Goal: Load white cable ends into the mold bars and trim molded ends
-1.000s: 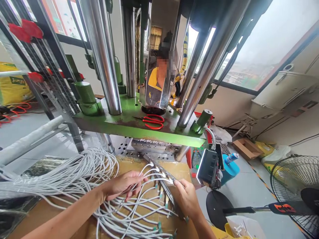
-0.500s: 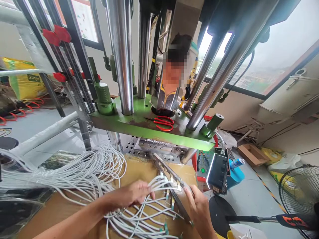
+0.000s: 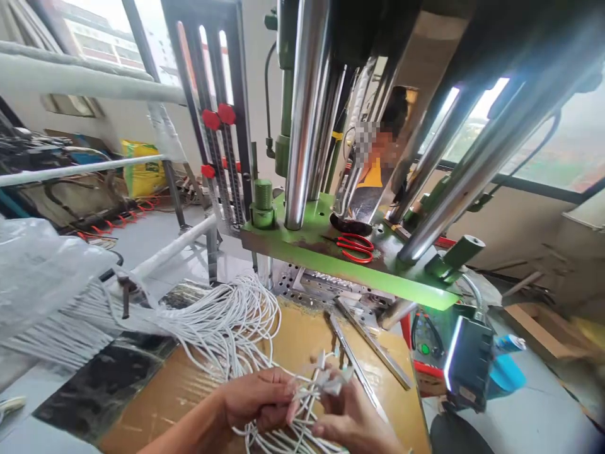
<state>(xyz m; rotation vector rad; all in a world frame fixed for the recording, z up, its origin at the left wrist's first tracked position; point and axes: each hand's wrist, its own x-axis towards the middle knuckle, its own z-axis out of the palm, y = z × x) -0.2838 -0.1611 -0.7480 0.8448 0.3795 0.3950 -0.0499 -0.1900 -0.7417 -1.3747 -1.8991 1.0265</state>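
Observation:
My left hand (image 3: 265, 397) is closed in a pinch around several white cables (image 3: 302, 410) low in the middle of the head view. Close by on its right, my right hand (image 3: 352, 413) curls its fingers around the pale cable ends (image 3: 333, 381); motion blurs the detail there. Just beyond the hands, a slim metal bar (image 3: 354, 359) lies slanted on the brown board (image 3: 297, 325). A second metal bar (image 3: 378, 347) rests to the right of it, apart from it. Leftward spreads a big looped bundle of white cables (image 3: 236, 315).
A green press plate (image 3: 307, 243) with steel columns (image 3: 305, 126) stands ahead, and red-handled scissors (image 3: 357, 246) lie on it. Under the plate is a metal mould (image 3: 326, 280). A black box lamp (image 3: 470, 362) stands at right. Behind the press is a person (image 3: 371, 176).
My right hand has let go of the metal bar, and two bars now lie separately on the board. Both hands have come together at the cables. The view has swung left.

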